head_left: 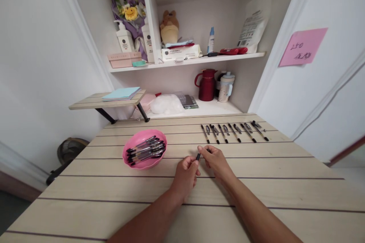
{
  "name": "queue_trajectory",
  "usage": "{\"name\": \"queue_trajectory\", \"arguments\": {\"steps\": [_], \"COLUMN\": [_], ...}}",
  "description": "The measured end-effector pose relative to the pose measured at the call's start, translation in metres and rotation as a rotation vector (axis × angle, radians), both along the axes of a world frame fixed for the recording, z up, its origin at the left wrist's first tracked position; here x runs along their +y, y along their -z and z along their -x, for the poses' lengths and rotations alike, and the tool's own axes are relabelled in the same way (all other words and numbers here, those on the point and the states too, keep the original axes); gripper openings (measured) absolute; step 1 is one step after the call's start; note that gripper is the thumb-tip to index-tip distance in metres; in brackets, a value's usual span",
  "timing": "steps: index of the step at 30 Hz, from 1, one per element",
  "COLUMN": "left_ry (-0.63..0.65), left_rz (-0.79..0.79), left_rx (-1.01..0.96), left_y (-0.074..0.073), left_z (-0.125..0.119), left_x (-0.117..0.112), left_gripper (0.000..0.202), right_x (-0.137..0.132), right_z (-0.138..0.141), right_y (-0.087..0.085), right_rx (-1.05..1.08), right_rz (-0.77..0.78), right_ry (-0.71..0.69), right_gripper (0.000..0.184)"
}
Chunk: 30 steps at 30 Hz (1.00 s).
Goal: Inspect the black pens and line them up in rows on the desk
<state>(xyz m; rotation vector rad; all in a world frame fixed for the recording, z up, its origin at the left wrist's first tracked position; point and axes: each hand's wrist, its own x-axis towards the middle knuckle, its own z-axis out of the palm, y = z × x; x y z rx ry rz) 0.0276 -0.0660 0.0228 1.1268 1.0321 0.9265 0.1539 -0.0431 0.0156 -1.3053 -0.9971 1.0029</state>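
In the head view, my left hand is closed around a small dark pen piece, most of it hidden by the fingers. Pinched at the upper end of that piece is my right hand, whose curled fingers also show a bit of black. Beyond the hands lies a row of dismantled pens: slim refills or pen parts with black ends, with small dark clear pieces beside them. To the left stands a pink scalloped bowl holding several black-and-clear pens.
The slatted wooden table reaches back to a white shelf unit. A small raised wooden stand carries blue paper at the back left. A red jug and a pale cup stand in the lower shelf.
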Motion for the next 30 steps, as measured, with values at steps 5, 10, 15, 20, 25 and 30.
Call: {"name": "queue_trajectory", "arguments": {"steps": [5, 10, 15, 20, 25, 30], "left_ry": [0.039, 0.135, 0.121, 0.094, 0.136, 0.161], "left_rz": [0.014, 0.08, 0.044, 0.0, 0.041, 0.036], "left_rx": [-0.002, -0.109, -0.047, 0.004, -0.032, -0.03], "left_y": [0.0013, 0.0023, 0.0055, 0.0062, 0.0062, 0.0069], "left_z": [0.0022, 0.0055, 0.0059, 0.005, 0.0054, 0.0068], "left_x": [0.0027, 0.0066, 0.0087, 0.008, 0.0083, 0.0102], "left_gripper": [0.027, 0.039, 0.037, 0.033, 0.033, 0.037], "right_x": [-0.0001, -0.0019, -0.0006, -0.0006, -0.0034, -0.0029], "right_z": [-0.001, 0.0, -0.0018, -0.0017, -0.0014, -0.0007], "right_y": [-0.0027, -0.0055, -0.0025, -0.002, -0.0085, -0.0074], "right_rx": [0.02, 0.232, 0.137, 0.139, 0.245, 0.198], "right_rz": [-0.015, 0.034, 0.071, 0.071, 0.044, 0.07], "right_ry": [-0.037, -0.12, -0.106, -0.096, -0.174, -0.148], "right_gripper": [0.032, 0.038, 0.037, 0.035, 0.034, 0.034]}}
